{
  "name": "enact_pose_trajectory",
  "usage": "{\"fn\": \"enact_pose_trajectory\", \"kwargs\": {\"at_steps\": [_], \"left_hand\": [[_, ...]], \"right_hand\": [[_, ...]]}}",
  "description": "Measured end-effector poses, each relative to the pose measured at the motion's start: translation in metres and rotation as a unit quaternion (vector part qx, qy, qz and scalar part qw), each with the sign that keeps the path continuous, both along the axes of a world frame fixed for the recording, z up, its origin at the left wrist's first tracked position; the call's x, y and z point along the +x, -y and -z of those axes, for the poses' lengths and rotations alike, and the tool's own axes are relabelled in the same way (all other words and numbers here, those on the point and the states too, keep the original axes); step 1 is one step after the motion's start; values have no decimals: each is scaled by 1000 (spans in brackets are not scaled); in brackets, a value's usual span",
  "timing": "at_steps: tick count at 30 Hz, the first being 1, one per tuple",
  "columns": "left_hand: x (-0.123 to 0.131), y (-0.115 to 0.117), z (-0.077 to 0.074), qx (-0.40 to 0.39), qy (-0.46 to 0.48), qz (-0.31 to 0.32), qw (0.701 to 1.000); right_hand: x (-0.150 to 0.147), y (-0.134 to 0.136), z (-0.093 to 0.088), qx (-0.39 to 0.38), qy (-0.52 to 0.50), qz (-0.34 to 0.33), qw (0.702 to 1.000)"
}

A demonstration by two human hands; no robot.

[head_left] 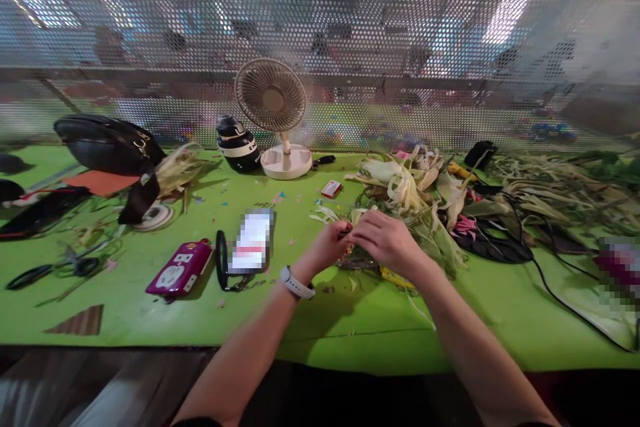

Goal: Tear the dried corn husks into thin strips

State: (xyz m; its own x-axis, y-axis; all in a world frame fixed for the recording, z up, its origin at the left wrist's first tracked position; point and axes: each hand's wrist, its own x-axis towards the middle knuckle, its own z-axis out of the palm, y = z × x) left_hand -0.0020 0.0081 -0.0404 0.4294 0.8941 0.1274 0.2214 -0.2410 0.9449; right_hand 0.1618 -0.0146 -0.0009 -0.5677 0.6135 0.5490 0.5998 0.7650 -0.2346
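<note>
On the green counter (200, 327): pale corn husks (400, 187), heaped just beyond the two hands.
Left hand (327, 243): grip drawn in, fingertips beside the right's; cannot tell whether clamped on anything.
Right hand (387, 240): fingers curled inward; its hold is hidden too.
Step in hand: seemingly fine fingertip work, calling for steady, matched pinching.
Black bottle (237, 153): pale band, letters perhaps "EM", rest unseen.
Red-and-white box (331, 189): print too small.
Phone (253, 240): screen pixelated.

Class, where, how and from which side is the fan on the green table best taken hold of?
Probably around the slim stem of the fan, from the front: it narrows between round cage and broad base, while the black bottle crowds the left.
</note>
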Motion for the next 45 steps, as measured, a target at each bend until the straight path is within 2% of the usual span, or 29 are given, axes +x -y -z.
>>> {"fn": "enact_pose_trajectory", "kwargs": {"at_steps": [3,7,12,15,18,21,24,27,30,34,37,40,43,45], "left_hand": [[2,-1,7,106,-71,17,992],[2,-1,9,145,-97,31,984],[-1,8,-2,88,-60,84,991],[-2,12,-9,28,-16,93,995],[-2,13,-14,11,14,92,996],[-1,16,-17,-10,50,92,994],[1,18,-16,-62,94,84,990],[4,17,-13,-75,107,69,989],[2,12,-12,-97,110,60,987],[-3,4,-14,-136,145,56,978],[-5,2,-14,-148,153,52,976],[-5,2,-13,-145,164,36,975],[-5,2,-12,-145,172,14,974],[-4,3,-12,-154,170,7,973]], "right_hand": [[-9,1,6,73,78,8,994],[-3,-6,10,110,68,25,991],[3,-11,13,81,46,102,990],[1,-10,14,48,-12,161,986],[0,-8,15,8,-67,213,975],[-1,-7,15,-19,-94,231,968],[-3,-6,16,-24,-105,228,968],[-4,-8,16,-42,-117,227,966],[2,-11,12,-107,-145,205,962],[22,-16,1,-225,-164,140,950],[36,-18,-5,-263,-151,96,948],[41,-19,-5,-243,-152,80,955],[38,-18,-4,-164,-192,71,965],[31,-16,-3,-135,-234,35,962]]}}
